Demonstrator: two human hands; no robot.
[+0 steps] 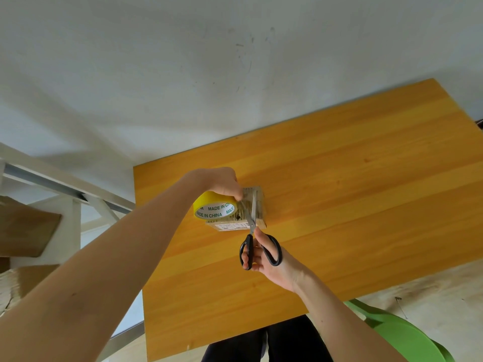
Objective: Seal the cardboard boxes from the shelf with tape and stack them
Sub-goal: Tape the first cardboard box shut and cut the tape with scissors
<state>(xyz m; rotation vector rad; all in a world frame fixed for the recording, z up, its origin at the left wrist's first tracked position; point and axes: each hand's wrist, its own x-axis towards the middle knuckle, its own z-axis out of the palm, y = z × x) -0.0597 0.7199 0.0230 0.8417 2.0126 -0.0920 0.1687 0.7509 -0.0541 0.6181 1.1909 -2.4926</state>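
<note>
A small cardboard box lies on the orange wooden table, a white label on its near side. My left hand grips a yellow tape roll held on edge at the box's left side, with a stretch of clear tape pulled across the box top. My right hand holds black-handled scissors, fingers through the loops. The blades point away from me over the box, right beside my left fingertips at the tape.
A white metal shelf stands to the left with flat cardboard pieces on it. A green plastic chair sits at the lower right. A white wall rises behind the table. The table's right half is bare wood.
</note>
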